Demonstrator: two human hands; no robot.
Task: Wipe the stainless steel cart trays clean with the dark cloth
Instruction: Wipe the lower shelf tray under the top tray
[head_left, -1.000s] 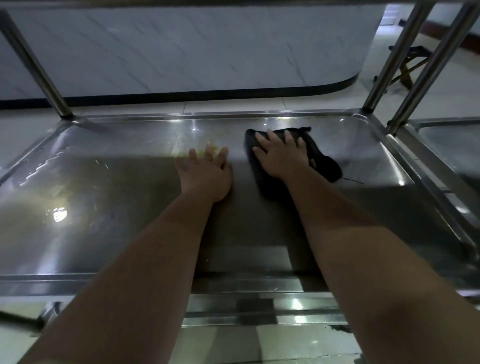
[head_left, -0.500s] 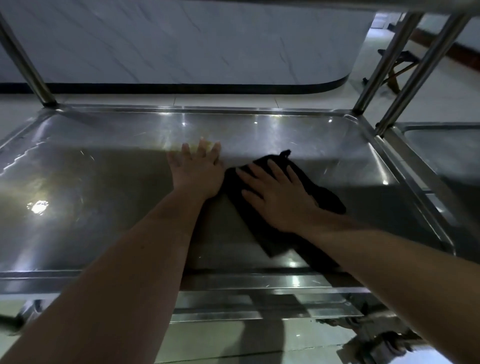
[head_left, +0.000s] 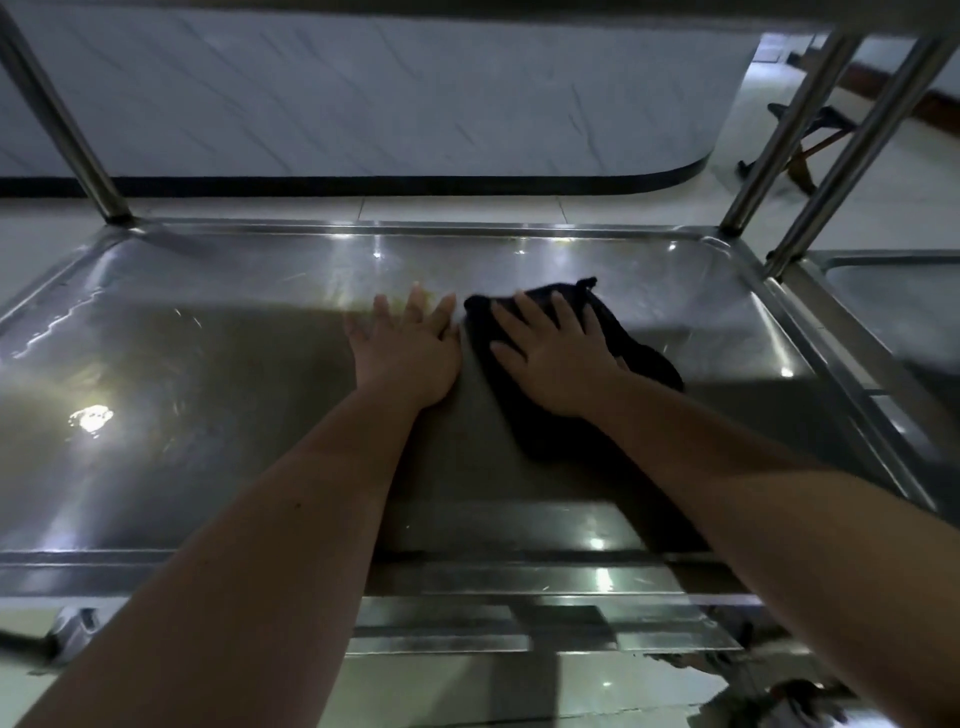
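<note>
Counting first: two bare hands, one dark cloth (head_left: 631, 348), one main tray (head_left: 208, 415), and part of a second tray (head_left: 893, 291) at the right edge. Three upright posts are visible: one at the far-left corner (head_left: 62, 124), two close together at the far right (head_left: 779, 135).

Right hand (head_left: 558, 356): palm down on the cloth, fingers spread, pressing it flat against the tray; nothing pinched. Cloth lies right of centre on the tray floor, bunched, sticking out beyond the hand on the far side, the right side and toward the wrist.

Left hand (head_left: 408, 353): flat on bare steel just beside the cloth, fingers extended and slightly apart, holding nothing.

Surface: stainless steel, raised rim, rounded corners, reflective; bright light spot at left, streaky glints along the far side. Lower shelf edge visible beneath the near rim.

Room: pale tiled floor (head_left: 457, 208), a marble-patterned curved counter wall with dark base strip (head_left: 363, 104), a folding stand (head_left: 800, 150) at far right. Lighting dim.
</note>
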